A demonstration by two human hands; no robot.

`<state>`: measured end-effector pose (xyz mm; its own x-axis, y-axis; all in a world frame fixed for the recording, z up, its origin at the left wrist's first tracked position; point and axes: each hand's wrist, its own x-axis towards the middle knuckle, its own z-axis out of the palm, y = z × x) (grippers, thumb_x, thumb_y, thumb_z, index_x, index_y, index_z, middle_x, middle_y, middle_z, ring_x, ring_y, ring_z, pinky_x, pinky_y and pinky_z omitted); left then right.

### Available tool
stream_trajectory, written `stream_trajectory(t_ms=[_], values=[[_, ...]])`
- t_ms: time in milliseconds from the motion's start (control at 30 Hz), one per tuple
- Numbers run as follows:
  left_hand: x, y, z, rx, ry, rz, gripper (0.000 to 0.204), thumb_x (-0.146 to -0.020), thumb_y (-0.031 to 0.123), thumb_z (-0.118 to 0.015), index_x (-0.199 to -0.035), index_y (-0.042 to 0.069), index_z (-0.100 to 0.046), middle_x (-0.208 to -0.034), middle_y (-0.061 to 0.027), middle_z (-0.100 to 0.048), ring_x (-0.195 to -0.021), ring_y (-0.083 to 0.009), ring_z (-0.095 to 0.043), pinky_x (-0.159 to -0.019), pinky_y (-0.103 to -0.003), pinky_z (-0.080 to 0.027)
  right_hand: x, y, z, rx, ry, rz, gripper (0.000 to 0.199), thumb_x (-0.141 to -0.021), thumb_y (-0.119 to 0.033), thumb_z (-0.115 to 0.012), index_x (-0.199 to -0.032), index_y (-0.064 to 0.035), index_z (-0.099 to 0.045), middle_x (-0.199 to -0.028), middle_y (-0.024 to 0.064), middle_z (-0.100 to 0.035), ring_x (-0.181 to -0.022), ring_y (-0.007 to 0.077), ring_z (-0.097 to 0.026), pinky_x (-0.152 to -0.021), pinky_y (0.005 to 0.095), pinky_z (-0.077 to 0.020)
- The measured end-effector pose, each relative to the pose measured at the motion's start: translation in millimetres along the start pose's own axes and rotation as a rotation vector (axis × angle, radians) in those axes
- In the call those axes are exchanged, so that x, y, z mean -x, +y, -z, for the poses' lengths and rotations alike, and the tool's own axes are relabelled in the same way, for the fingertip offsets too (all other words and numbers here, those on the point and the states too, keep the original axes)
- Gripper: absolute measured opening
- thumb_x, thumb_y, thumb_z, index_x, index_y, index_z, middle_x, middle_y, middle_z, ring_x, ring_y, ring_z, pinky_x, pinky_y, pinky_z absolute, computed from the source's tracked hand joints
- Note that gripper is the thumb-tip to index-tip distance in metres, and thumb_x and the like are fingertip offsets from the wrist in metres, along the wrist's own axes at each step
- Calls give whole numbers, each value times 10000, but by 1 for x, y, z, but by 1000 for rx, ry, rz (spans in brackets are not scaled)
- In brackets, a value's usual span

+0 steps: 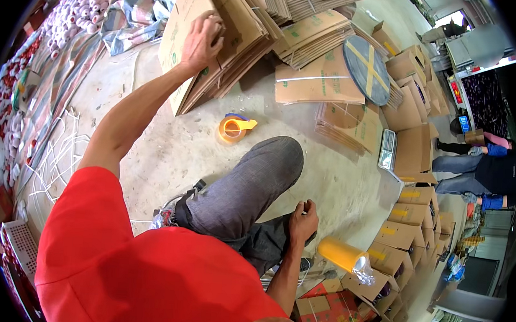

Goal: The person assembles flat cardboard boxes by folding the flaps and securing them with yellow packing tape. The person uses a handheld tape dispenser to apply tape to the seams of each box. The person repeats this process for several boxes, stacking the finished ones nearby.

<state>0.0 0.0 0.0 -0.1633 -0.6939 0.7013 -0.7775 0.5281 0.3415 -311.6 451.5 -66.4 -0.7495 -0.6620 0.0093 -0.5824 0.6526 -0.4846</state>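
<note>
At the upper left, my left hand (203, 41) is closed over the edge of a flattened cardboard box (180, 29), the front one of a leaning stack (242, 27). My right hand (303, 221) rests by my leg in a loose fist, and nothing shows in its fingers. Just right of it lies a large roll of yellow tape (340, 253). An orange tape dispenser (234, 128) sits on the floor between the cardboard stack and my bent knee (270, 162).
More bundled flat cardboard (319, 85) lies ahead, with a dark round disc (366, 70) leaning on it. A digital scale (387, 149) and open cartons (404, 235) line the right. Loose white straps (60, 155) lie left. Another person (496, 175) stands at far right.
</note>
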Motion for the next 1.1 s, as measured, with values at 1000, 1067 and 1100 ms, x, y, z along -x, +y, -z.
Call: stream_trajectory(t_ms=[1000,1067,1100], values=[[0,374,152,620,-410,-1406,179,-865,197,-684,-1022,113,-677,-789,-68,-690,-794,-268,-715,-707,-374,-554,11,-57,159,-646,510,473,496,-927,-126,-769,-1344,59,-574,-1199,103,-679,-1046,178,-642,-927,308,-517],[10,400,126,607,-480,-1404,176,-861,213,-710,-1004,115,-679,-814,-72,-706,-854,-264,-723,-777,-400,-554,28,-37,162,-578,547,362,384,-979,-147,-719,-1282,55,-599,-1120,87,-686,-979,144,-633,-857,286,-514],[17,406,106,733,-473,-1364,219,-864,234,-716,-1036,104,-676,-863,-88,-701,-907,-283,-708,-835,-423,-538,32,-25,164,-540,570,303,335,-1005,-158,-694,-1251,54,-611,-1080,80,-689,-945,127,-628,-822,274,-513]])
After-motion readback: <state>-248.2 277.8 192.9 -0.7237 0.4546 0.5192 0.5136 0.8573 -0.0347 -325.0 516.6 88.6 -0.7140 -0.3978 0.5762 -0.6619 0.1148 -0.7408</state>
